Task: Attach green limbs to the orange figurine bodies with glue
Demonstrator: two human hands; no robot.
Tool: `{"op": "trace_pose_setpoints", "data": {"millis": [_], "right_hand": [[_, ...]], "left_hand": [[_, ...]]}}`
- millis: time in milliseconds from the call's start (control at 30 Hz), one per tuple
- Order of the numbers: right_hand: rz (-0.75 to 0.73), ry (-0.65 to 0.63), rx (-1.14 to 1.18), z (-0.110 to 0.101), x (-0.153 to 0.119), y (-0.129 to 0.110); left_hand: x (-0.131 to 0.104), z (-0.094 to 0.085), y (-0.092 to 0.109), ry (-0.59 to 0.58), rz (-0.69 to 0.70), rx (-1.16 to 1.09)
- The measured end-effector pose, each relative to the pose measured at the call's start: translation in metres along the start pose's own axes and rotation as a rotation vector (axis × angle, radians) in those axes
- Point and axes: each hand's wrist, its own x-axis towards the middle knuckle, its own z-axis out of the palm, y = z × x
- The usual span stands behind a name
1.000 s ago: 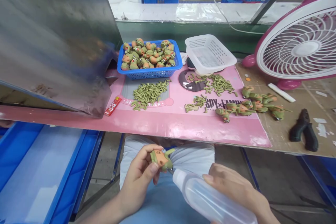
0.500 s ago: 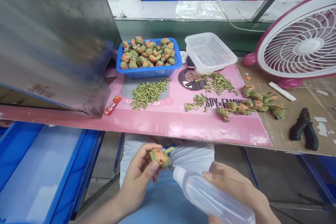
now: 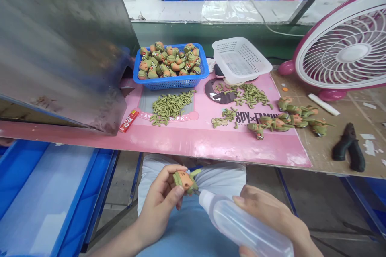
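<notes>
Over my lap, my left hand [image 3: 164,196] pinches a small green and orange toy figure [image 3: 183,179], with one thin green piece sticking out at its upper right. My right hand [image 3: 271,213] is wrapped round a translucent squeeze bottle [image 3: 241,223]. The bottle's narrow dark tip points left and meets the figure's lower right side; whether anything comes out of it I cannot tell. On the pink mat [image 3: 181,144] beyond lie a heap of small curved green pieces [image 3: 169,106] and a second, looser heap [image 3: 251,95]. Several figures with arms [image 3: 280,122] lie at the right.
A blue basket [image 3: 171,84] full of figures stands at the back, beside a white plastic basket [image 3: 241,60]. A metal box [image 3: 66,48] rises at left, near a red packet [image 3: 129,121]. Black-handled pliers [image 3: 349,148] and a fan [image 3: 346,54] occupy the right.
The figure in my left hand has turned and shifted very slightly. The bottle tip stays against it, and the things on the table have not moved.
</notes>
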Motion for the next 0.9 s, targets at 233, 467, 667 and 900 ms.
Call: {"op": "trace_pose_setpoints", "data": {"millis": [233, 467, 667, 900], "right_hand": [[0.025, -0.005, -0.104, 0.002, 0.004, -0.003], [0.084, 0.063, -0.108, 0.01, 0.001, 0.006], [0.606, 0.092, 0.278, 0.027, 0.007, 0.028], [0.712, 0.036, 0.229, 0.07, 0.028, 0.089]], "left_hand": [[-0.001, -0.002, 0.002, 0.028, 0.019, 0.074], [-0.001, 0.004, 0.003, 0.248, 0.037, 0.164], [0.023, -0.015, 0.015, 0.46, -0.003, -0.006], [0.041, -0.04, 0.02, 0.489, 0.099, -0.11]]}}
